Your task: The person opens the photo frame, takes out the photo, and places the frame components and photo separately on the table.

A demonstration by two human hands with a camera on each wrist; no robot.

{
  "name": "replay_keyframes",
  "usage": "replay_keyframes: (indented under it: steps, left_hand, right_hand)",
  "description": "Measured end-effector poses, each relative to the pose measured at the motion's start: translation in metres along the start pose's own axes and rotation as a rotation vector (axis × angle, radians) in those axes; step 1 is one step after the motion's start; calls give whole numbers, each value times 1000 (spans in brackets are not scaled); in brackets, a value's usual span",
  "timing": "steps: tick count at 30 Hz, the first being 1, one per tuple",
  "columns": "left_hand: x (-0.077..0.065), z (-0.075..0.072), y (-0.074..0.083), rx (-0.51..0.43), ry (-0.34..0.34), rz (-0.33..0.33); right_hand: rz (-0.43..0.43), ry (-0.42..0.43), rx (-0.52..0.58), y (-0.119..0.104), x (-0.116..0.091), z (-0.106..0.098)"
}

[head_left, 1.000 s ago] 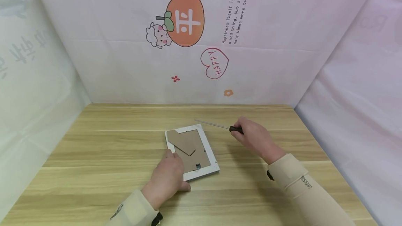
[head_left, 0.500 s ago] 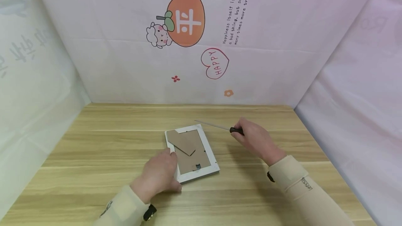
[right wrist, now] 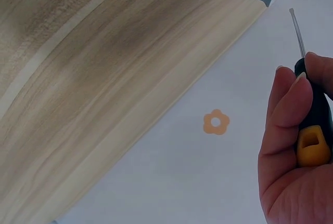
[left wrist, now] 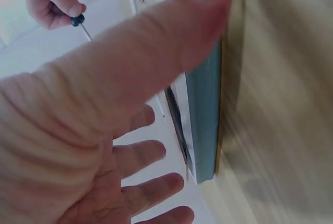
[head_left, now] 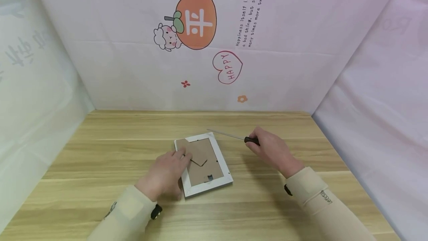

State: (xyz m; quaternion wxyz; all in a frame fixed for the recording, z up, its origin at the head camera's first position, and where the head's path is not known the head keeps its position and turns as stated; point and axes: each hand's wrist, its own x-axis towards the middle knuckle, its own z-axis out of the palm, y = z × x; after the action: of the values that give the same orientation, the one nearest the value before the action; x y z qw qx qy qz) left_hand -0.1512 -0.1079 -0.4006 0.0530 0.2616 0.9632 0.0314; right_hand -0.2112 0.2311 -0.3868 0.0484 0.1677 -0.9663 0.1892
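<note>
A white picture frame (head_left: 223, 161) lies face down on the wooden table, its brown backing board (head_left: 205, 148) and folded stand leg upward. Over its left side is my left hand (head_left: 164, 174), fingers loosely extended across the border and stand; whether they touch cannot be told. The left wrist view shows that thumb beside the frame's grey-green side edge (left wrist: 204, 120), the fingers spread. To the right, my right hand (head_left: 272, 150) grips a screwdriver (head_left: 251, 140) above the table. Its thin shaft points left towards the frame's far corner. The right wrist view shows a black handle (right wrist: 316, 104) with a yellow end.
A small dark metal tab (head_left: 210, 177) sits near the backing's lower edge. The wooden table (head_left: 117, 144) extends around the frame. White printed cloth (head_left: 143, 81) stands at the back and both sides.
My left hand has shifted left and away from the frame's lower-left corner, then its fingers have moved up over the left border and stand. My right hand and screwdriver have barely moved.
</note>
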Motion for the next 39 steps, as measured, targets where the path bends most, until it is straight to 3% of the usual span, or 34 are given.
replay_keyframes:
  steps: [7,14,28,39]
  left_hand:
    - [13,-1,-7,107,43,73]
    - [24,-3,-9,170,18,117]
    - [25,-6,-5,59,-35,63]
    - [17,-1,3,59,1,1]
  right_hand:
    - [8,-9,-2,0,-3,1]
    - [18,-13,8,1,-5,2]
    - [27,-26,12,3,-6,2]
    - [22,-11,-5,3,-10,1]
